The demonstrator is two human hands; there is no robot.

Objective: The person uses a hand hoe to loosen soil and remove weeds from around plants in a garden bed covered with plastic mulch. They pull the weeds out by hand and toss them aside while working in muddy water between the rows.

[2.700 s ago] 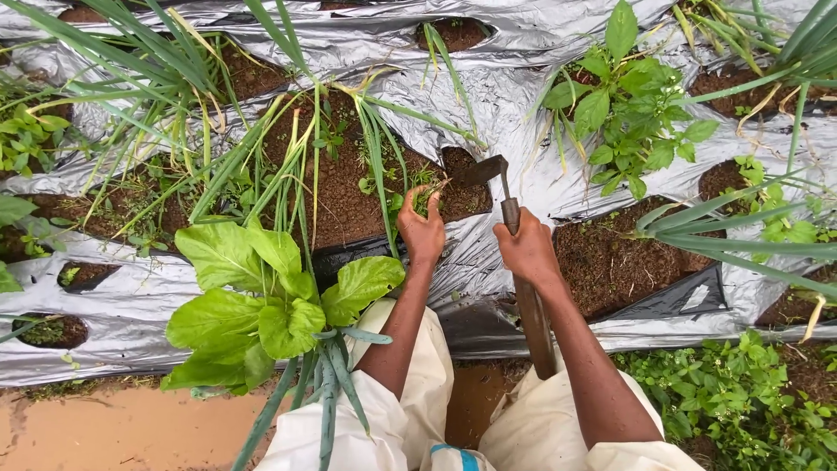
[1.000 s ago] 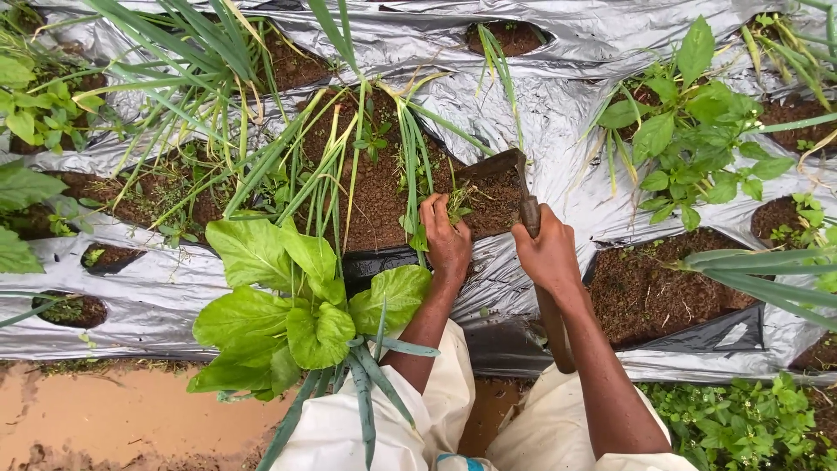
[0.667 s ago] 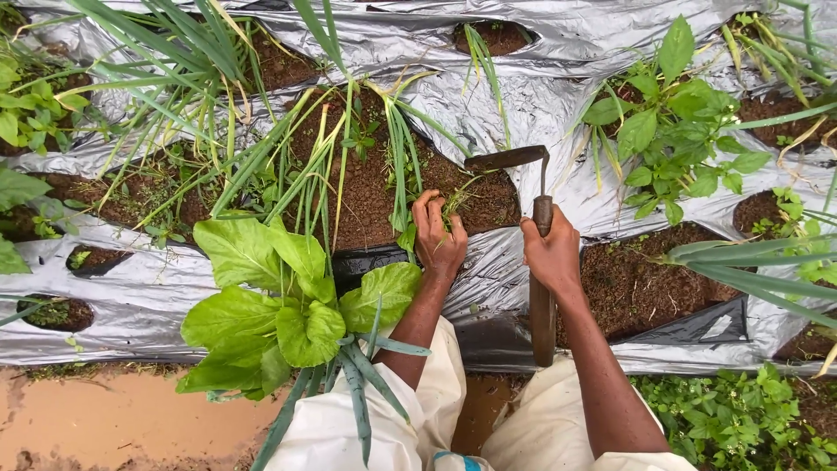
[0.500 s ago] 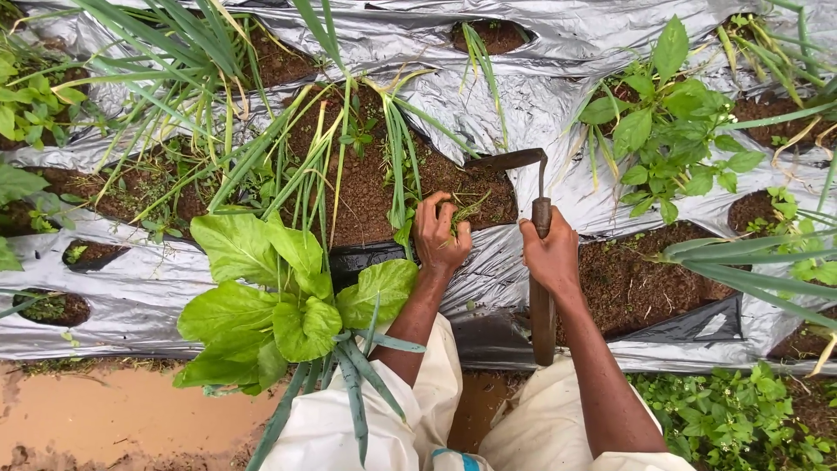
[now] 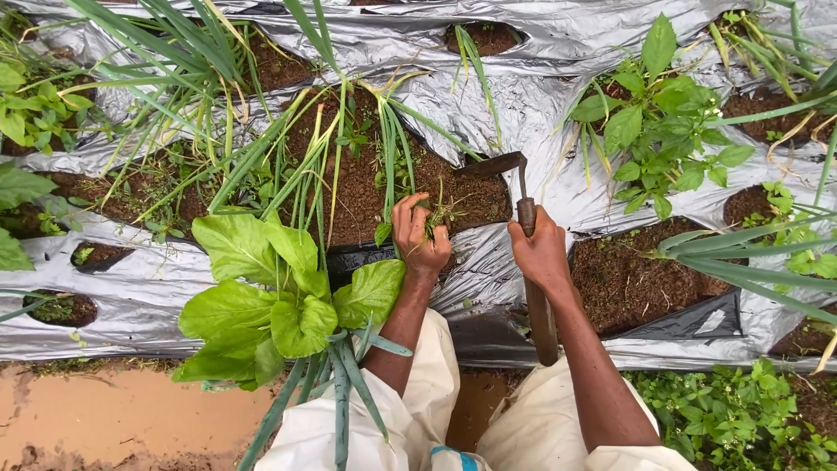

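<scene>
Silver mulch sheeting [image 5: 558,44] is covering the beds; left hand [image 5: 418,240] is pinching a limp, light weed tuft [image 5: 445,211] best gripped low, right hand [image 5: 540,253] clenching a stiff hoe [image 5: 523,209]

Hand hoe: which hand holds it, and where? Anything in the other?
Right hand grips the hand hoe by its wooden handle. Left hand fingers clutch small green weeds.
</scene>
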